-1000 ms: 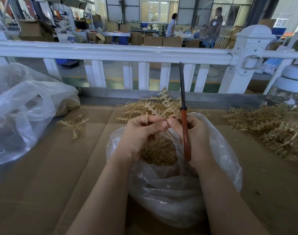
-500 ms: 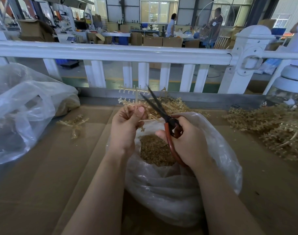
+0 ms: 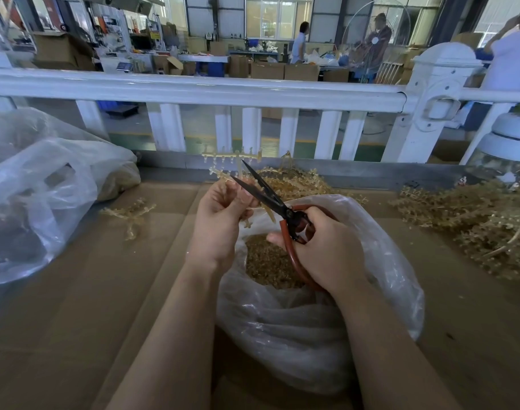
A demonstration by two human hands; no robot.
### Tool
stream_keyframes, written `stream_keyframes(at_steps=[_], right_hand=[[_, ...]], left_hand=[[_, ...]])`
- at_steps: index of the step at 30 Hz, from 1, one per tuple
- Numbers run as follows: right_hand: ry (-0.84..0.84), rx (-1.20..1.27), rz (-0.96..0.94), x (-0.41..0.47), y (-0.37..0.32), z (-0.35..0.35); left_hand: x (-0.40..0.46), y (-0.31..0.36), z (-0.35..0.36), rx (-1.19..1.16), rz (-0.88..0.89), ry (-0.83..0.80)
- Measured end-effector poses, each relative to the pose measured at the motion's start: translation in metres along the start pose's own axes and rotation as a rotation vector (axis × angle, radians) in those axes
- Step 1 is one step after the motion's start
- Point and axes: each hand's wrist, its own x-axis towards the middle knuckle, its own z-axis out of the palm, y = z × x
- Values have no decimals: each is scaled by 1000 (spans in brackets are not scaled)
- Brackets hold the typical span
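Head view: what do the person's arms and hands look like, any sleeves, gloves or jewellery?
The left forearm and right forearm are bare, no sleeve in view. The left hand and right hand are ungloved; no watch, ring or wristband shows.

Our bench, front to back

We've got the open bag point(image 3: 297, 335) at the middle of the worktop's point(image 3: 75, 321) front edge, with the cut bits point(image 3: 264, 261) inside it. Our left hand point(image 3: 220, 223) and right hand point(image 3: 326, 253) sit over the bag's far rim. The left one holds a sprig point(image 3: 232, 161) and the right one holds the scissors point(image 3: 267, 193), blade tips right at the sprig's stem. Behind the bag, by the back edge, lies a small pile point(image 3: 300, 184). A bigger heap point(image 3: 474, 226) runs along the right edge, with a jar point(image 3: 507, 149) at the back right corner. A stuffed bag point(image 3: 31, 202) sits along the left edge, and there's a stray branch point(image 3: 131, 213) between it and our hands. The railing point(image 3: 193, 88) stands just behind the back edge.
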Motion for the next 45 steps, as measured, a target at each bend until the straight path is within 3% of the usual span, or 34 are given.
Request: stream_keyframes(at_steps=[20,32,45], right_hand=[[-12,29,-10,-2,0,-2],[54,-53,-27,-1,4,0],[62,-47,-40,-1,3,-2]], left_hand=[[1,0,-3,-15,-22,27],[-2,3,-3,92,1,-78],[-2,4,-2,63,9,-68]])
